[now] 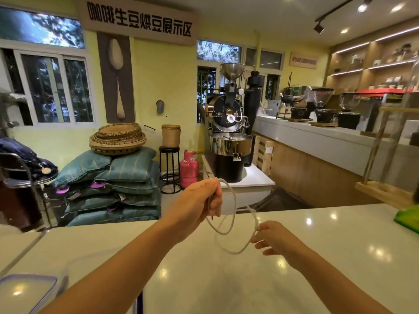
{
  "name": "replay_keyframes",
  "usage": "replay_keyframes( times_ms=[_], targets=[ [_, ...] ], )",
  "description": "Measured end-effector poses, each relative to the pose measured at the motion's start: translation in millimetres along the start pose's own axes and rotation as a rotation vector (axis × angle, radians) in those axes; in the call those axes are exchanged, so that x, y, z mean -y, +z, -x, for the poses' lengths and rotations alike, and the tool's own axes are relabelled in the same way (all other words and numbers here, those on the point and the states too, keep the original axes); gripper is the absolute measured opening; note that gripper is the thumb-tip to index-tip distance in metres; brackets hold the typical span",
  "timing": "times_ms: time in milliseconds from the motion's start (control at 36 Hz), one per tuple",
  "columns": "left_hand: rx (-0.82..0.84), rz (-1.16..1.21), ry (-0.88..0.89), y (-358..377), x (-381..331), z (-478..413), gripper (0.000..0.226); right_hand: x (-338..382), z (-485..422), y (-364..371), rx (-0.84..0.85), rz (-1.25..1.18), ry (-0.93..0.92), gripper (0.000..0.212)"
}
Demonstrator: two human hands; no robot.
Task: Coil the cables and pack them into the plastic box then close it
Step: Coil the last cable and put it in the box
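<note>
A thin white cable [231, 219] hangs in loose loops above the white counter [226, 279]. My left hand [199, 205] is raised and grips the top of the loops in its curled fingers. My right hand [275, 237] is lower and to the right and pinches the cable where a loop bends. A clear plastic box [74, 266] stands on the counter at the lower left, blurred. Its lid with a blue rim [25, 291] lies beside it near the left corner.
A green object [408, 219] lies at the counter's right edge. Beyond the counter's far edge stand a coffee roaster [229, 132], stacked sacks [113, 189], a pink gas cylinder [188, 168] and a long bar [328, 141] with grinders.
</note>
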State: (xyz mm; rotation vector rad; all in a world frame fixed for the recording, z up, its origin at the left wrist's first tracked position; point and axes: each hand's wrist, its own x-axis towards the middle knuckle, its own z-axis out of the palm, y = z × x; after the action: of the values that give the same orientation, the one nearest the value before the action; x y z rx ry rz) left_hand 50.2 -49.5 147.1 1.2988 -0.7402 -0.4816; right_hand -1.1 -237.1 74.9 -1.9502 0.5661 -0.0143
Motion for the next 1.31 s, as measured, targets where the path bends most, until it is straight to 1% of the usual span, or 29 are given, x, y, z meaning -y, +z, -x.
replay_keyframes(
  times_ms=[56, 111, 167, 194, 222, 306, 333, 361, 417, 500, 556, 611, 667, 750, 806, 889, 944, 1028, 1111, 1194, 1306],
  targets=[
    [0.01, 0.003, -0.001, 2.3, 0.8, -1.7, 0.037, 12.9, 9.8, -2.5, 0.035, 0.001, -0.05, 0.035],
    [0.014, 0.007, -0.004, 5.1, 1.9, -3.7, 0.038, 24.4, 18.6, -2.7, -0.006, 0.019, -0.169, 0.048],
    [0.013, 0.015, -0.002, 8.9, 3.7, -5.9, 0.039, 33.9, 26.7, 0.3, -0.025, -0.007, -0.29, 0.056],
    [0.011, 0.018, -0.002, 11.4, 4.5, -7.0, 0.039, 37.1, 29.5, 2.1, -0.014, -0.044, -0.332, 0.055],
    [0.005, 0.022, -0.003, 12.5, 5.8, -6.7, 0.04, 40.3, 32.3, 6.2, 0.003, -0.086, -0.372, 0.051],
    [0.009, 0.04, -0.001, 19.1, 8.1, -7.8, 0.041, 45.0, 34.9, 17.0, 0.025, -0.163, -0.485, 0.016],
    [0.007, 0.049, 0.002, 21.2, 8.4, -8.1, 0.041, 45.9, 33.6, 21.2, 0.011, -0.193, -0.52, 0.018],
    [0.003, 0.054, 0.005, 23.4, 8.4, -8.5, 0.041, 46.0, 31.9, 24.3, -0.003, -0.229, -0.534, 0.028],
    [-0.002, 0.071, 0.006, 28.6, 7.5, -8.9, 0.04, 46.4, 31.8, 29.2, -0.01, -0.317, -0.523, 0.043],
    [-0.001, 0.112, -0.004, 35.8, 6.4, -8.8, 0.039, 48.1, 30.5, 34.5, -0.001, -0.444, -0.485, 0.054],
    [-0.005, 0.128, -0.008, 39.4, 6.3, -9.1, 0.039, 50.7, 29.6, 39.4, 0.014, -0.532, -0.431, 0.049],
    [-0.025, 0.144, -0.007, 41.6, 6.1, -10.1, 0.04, 55.3, 32.5, 46.2, 0.08, -0.629, -0.388, 0.038],
    [-0.049, 0.167, 0.012, 42.1, 5.5, -12.9, 0.04, 55.6, 33.9, 54.0, 0.148, -0.693, -0.334, 0.03],
    [-0.069, 0.139, 0.034, 36.8, 2.5, -18.7, 0.039, 54.8, 37.9, 59.8, 0.233, -0.654, -0.236, 0.021],
    [-0.079, 0.054, 0.073, 29.7, 1.1, -21.8, 0.038, 55.6, 41.7, 56.7, 0.286, -0.561, -0.199, 0.022],
    [-0.097, -0.154, 0.134, 19.3, 2.8, -23.7, 0.036, 56.5, 44.4, 48.3, 0.341, -0.461, -0.185, 0.023],
    [-0.12, -0.2, 0.143, 14.7, 4.9, -24.5, 0.034, 57.4, 44.2, 44.9, 0.358, -0.405, -0.172, 0.022],
    [-0.144, -0.27, 0.17, 13.0, 8.2, -26.7, 0.03, 60.2, 42.6, 41.9, 0.39, -0.333, -0.15, 0.03],
    [-0.156, -0.406, 0.235, 12.5, 12.6, -27.9, 0.029, 61.7, 41.1, 37.6, 0.404, -0.259, -0.139, 0.035],
    [-0.165, -0.587, 0.309, 8.0, 15.3, -28.2, 0.029, 62.8, 42.0, 33.0, 0.413, -0.291, -0.095, 0.03],
    [-0.146, -0.74, 0.326, 1.7, 17.3, -27.5, 0.029, 63.8, 43.9, 29.3, 0.414, -0.366, -0.018, 0.025]
  ],
)
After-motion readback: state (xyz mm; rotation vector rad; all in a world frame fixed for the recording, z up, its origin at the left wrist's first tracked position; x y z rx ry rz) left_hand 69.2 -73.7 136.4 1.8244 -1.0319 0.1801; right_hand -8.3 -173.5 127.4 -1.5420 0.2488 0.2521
